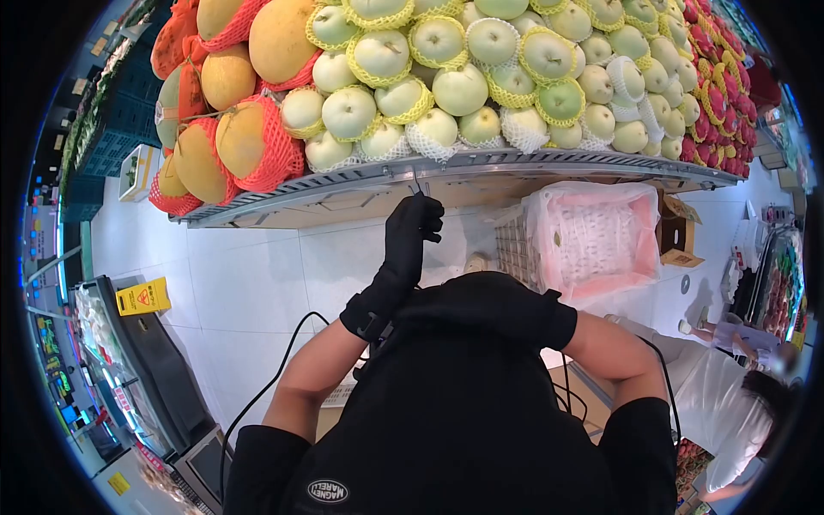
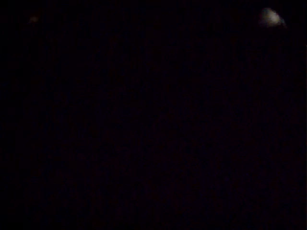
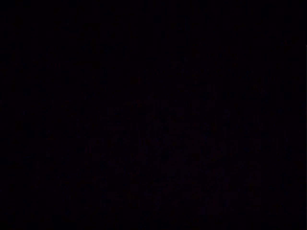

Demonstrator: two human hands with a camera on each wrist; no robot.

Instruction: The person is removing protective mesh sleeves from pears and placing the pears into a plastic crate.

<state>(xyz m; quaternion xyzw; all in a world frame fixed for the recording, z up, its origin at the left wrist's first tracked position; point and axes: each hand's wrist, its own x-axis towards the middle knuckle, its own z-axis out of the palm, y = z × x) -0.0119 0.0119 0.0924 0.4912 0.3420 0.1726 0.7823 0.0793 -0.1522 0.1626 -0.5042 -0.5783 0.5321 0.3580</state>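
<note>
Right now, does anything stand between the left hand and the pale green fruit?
Yes: in the head view, the metal rail along the front runs between the left hand and the pale green fruit.

The right hand [image 1: 442, 311] seems partly lost against the black shirt [image 1: 481, 403] (wrist views near-total darkness).

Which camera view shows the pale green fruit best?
The head view: the pale green fruit lies in plain sight, piled between large yellow fruit and red fruit, many pieces in foam nets. The left wrist view is nearly black, with a pale blur too vague to identify; the right wrist view, all black, shows none.
</note>
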